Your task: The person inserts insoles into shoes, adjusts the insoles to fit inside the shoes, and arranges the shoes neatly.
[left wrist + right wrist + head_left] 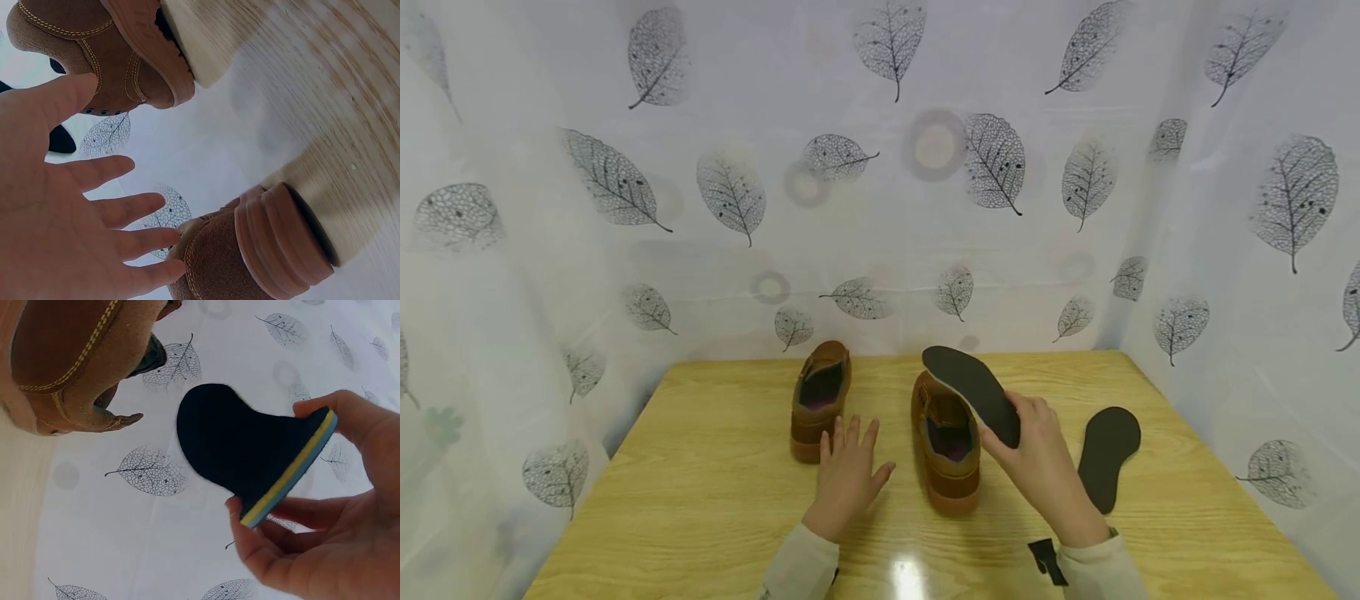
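From where I stand, the right hand pinches a dark insole by its near end, thumb on one edge and fingers on the other. The insole is tilted in the air beside and partly over the right shoe, its far end reaching out towards the toe. The right wrist view shows a gap between insole and shoe, and a yellow and blue layered rim along the held end.

The left hand is spread wide, fingers straight and holding nothing. It hovers between the two shoes, nearer the left shoe; its fingertips come right up by that heel, and I cannot tell whether they touch it.

Both brown shoes stand upright with heels towards the person, well apart, so a broad lane of wood runs between them. The left shoe sits farther back, its toe near the table's far edge. The second insole lies flat to the right of the right forearm, between it and the right edge of the table.

A wide stretch of wood separates the left shoe from the left edge. A white leaf-print cloth rises just behind the far edge and down both sides, bounding the reach there.
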`<state>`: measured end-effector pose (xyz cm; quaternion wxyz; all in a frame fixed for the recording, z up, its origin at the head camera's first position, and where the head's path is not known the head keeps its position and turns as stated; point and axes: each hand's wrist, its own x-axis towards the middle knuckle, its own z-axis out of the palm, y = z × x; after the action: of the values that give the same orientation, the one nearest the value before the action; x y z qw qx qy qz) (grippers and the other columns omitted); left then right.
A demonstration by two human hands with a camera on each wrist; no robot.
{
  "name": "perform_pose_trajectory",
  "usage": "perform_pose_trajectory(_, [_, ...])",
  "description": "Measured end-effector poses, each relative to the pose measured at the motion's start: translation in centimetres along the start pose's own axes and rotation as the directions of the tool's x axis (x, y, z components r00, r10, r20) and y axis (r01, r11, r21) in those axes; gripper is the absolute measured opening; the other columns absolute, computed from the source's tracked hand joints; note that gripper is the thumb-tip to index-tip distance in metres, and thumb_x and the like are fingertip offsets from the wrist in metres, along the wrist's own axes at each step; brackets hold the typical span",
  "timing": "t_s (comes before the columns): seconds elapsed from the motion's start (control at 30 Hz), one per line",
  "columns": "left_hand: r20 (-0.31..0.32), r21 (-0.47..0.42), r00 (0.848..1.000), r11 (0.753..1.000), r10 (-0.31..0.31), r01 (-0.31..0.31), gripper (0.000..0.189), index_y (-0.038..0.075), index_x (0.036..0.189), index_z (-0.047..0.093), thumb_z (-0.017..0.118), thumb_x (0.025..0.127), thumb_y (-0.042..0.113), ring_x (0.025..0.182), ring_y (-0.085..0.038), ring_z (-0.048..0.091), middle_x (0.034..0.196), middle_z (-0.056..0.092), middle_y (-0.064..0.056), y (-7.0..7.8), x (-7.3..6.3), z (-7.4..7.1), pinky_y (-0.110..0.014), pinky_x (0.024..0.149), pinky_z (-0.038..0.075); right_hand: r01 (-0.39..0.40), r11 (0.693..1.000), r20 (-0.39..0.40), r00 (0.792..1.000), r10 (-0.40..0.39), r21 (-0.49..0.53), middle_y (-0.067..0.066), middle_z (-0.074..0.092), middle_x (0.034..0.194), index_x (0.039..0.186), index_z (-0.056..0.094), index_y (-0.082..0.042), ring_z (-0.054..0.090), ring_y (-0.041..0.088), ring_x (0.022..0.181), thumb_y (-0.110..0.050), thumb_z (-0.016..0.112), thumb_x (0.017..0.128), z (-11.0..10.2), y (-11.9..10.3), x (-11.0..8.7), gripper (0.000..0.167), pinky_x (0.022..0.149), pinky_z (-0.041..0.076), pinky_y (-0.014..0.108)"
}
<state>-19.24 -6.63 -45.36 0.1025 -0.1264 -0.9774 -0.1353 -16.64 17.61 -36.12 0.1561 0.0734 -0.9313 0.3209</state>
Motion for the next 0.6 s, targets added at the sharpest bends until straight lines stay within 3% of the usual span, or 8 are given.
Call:
perform_pose_trajectory(0.3, [-0.075, -0.035, 0.997, 0.999, 0.002, -0.005, 0.072, 0.004, 0.145, 0.040, 0.069, 0.088, 0.037, 0.135, -0.048, 0.032, 0.144, 0.041, -0.025, -0.21, 0.22, 0.23, -0.063, 0.105, 0.028, 0.160, 0.987, -0.005, 0.987, -0.160, 0.010, 0.025, 0.052, 0.120, 0.131, 0.049, 0.009, 0.049, 0.039, 0.110, -0.019, 0.072, 0.087, 0.58, 0.55, -0.45, 0.058, 0.085, 0.048, 0.053])
perform_pose_trajectory(0.6, [-0.147, -0.049, 0.989, 0.998, 0.018, -0.025, 0.084, 0.002, 0.147, 0.033, 0.077, 0.082, 0.032, 0.134, -0.048, 0.032, 0.145, 0.038, -0.025, -0.34, 0.46, -0.13, -0.062, 0.104, 0.029, 0.291, 0.957, -0.006, 0.957, -0.291, -0.009, 0.019, 0.054, 0.118, 0.127, 0.051, 0.009, 0.052, 0.032, 0.105, -0.015, 0.075, 0.083, 0.94, 1.03, -0.85, 0.056, 0.079, 0.050, 0.045])
